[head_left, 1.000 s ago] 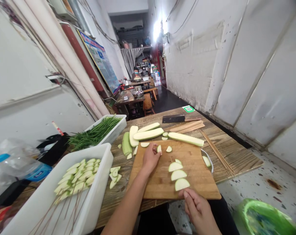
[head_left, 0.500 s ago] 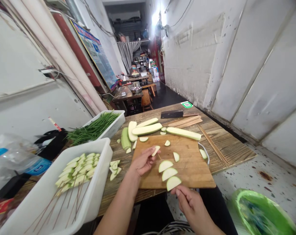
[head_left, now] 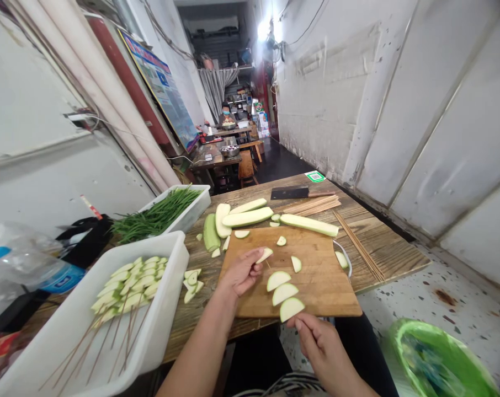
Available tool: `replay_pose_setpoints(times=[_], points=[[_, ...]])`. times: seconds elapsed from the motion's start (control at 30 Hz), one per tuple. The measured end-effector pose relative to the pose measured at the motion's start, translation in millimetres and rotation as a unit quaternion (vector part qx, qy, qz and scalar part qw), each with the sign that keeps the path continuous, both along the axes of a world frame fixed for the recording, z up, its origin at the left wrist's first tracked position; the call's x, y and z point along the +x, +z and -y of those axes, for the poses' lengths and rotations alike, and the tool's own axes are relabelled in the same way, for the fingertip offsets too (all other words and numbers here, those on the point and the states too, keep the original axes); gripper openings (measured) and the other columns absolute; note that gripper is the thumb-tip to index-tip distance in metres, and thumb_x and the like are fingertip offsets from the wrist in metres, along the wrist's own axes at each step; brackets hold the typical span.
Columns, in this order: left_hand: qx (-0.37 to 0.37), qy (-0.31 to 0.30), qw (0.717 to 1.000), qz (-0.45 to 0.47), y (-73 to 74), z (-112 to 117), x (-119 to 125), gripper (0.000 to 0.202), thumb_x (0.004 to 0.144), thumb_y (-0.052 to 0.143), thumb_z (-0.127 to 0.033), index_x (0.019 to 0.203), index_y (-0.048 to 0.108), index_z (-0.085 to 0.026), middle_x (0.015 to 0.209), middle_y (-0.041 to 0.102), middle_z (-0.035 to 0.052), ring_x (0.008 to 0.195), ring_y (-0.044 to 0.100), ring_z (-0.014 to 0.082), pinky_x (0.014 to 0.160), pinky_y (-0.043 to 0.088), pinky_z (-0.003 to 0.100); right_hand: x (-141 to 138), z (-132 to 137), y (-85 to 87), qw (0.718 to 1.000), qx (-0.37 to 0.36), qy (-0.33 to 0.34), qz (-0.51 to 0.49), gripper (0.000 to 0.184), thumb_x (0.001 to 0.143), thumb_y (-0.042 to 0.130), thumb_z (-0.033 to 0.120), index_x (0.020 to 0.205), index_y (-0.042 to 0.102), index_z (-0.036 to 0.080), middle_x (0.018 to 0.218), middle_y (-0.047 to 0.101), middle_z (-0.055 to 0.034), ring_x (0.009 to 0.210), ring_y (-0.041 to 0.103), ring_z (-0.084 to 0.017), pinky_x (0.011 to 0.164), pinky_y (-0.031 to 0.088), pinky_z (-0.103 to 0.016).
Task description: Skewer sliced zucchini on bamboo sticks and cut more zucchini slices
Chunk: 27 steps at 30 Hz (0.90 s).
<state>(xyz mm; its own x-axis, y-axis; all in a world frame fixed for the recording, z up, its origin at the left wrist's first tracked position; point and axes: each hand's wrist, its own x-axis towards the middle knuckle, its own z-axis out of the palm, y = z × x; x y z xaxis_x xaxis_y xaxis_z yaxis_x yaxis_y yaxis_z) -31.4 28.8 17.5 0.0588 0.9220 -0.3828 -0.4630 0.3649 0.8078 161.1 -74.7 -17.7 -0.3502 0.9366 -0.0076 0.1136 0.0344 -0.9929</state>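
My left hand (head_left: 241, 271) has brought a squash slice (head_left: 265, 254), pinched in its fingers, from the cutting board (head_left: 324, 281) edge toward the skewer (head_left: 267, 264) tip. My right hand (head_left: 322, 344) fingers pinch the skewer's end, with three threaded slices (head_left: 283, 293) above the board.

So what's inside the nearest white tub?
The tub holds pale green slices threaded on thin sticks, lying in rows at its far end. The slices cover the tub floor beneath them, so anything under there stays hidden.
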Motion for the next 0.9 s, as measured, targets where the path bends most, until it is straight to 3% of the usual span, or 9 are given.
replay_pose_setpoints(times=[0.57,0.9], points=[[0.019,-0.002,1.000,-0.021,-4.9,-1.5,2.6,0.021,0.067,0.069,-0.021,0.084,0.064,-0.009,0.084,0.063,0.0073,0.042,0.037,-0.0023,0.035,0.022,0.009,-0.1,0.2,-3.6,1.000,0.001,-0.005,-0.005,0.032,0.091,0.035,0.041,0.083,0.053,0.015,0.049,0.026,0.0083,0.043,0.026,-0.009,0.041,0.021,-0.021],[0.006,0.002,1.000,-0.019,-6.0,-1.1,2.0,0.022,0.066,0.069,-0.021,0.083,0.063,-0.008,0.084,0.063,0.0094,0.041,0.035,-0.0025,0.035,0.020,0.010,-0.3,1.4,-3.4,1.000,-0.001,-0.003,-0.012,0.032,0.090,0.037,0.040,0.083,0.054,0.015,0.049,0.026,0.0082,0.043,0.025,-0.009,0.041,0.020,-0.021]])
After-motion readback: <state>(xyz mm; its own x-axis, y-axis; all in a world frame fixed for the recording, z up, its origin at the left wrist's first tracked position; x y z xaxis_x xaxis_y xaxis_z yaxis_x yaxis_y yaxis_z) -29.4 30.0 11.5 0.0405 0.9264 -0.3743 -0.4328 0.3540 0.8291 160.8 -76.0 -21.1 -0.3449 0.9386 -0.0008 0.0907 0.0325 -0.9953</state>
